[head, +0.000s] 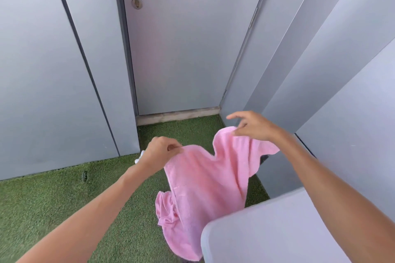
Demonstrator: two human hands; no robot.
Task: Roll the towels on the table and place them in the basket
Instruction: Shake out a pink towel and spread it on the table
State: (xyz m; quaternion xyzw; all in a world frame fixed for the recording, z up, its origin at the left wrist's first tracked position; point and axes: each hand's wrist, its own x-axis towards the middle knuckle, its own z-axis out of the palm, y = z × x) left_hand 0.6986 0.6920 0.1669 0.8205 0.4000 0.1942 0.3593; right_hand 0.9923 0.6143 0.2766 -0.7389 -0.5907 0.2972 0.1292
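Nearest, at lower right, a grey tabletop (277,230) corner hides the hanging end of a pink towel (205,181). Above the green turf (53,203), the left hand (160,151) pinches one top corner in a tight grip; the right hand (254,126) pinches the other, remaining fingers spread. Beyond stands a grey door (188,49).

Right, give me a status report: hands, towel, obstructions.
Left hand pinches pink towel at top edge. Right hand holds other top corner, fingers loose. Towel hangs unrolled over green turf, beside grey table. Basket not in view.
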